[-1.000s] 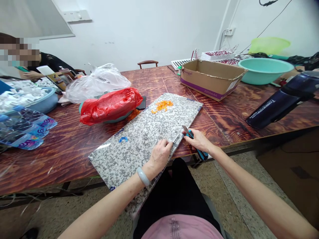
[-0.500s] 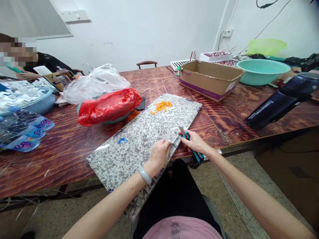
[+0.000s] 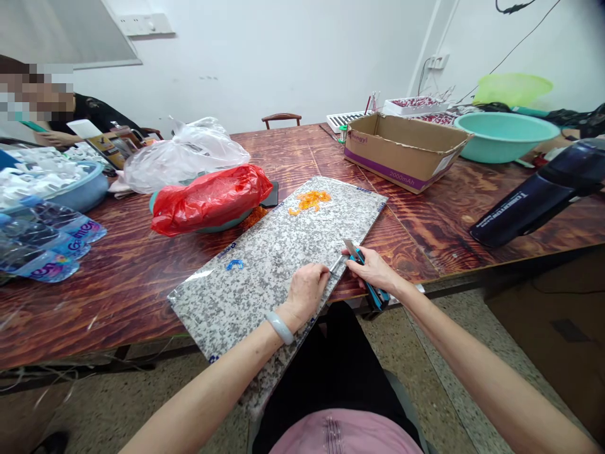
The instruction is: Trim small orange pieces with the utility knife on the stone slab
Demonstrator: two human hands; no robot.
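Observation:
My left hand (image 3: pixel 307 290) pinches one end of a thin, light-coloured rod (image 3: pixel 336 263) over the right edge of a speckled stone slab (image 3: pixel 259 252). My right hand (image 3: pixel 373 270) is closed around a blue and black utility knife (image 3: pixel 375 296), its blade out and pointing up and left. The fingertips of my right hand are at the rod's other end. Small orange pieces (image 3: pixel 311 200) lie in a pile at the slab's far end. A few blue pieces (image 3: pixel 235 264) rest near its left edge.
Left of the slab is a red plastic bag (image 3: pixel 210 200) over a bowl, with a clear bag (image 3: pixel 186 154) behind and water bottles (image 3: pixel 47 243) further left. A cardboard box (image 3: pixel 406 151), green basin (image 3: pixel 508 135) and dark flask (image 3: pixel 539 192) stand right. A person sits far left.
The whole view has shifted slightly, so things appear a little further right. Both hands keep their grips, and the pieces on the slab have not moved.

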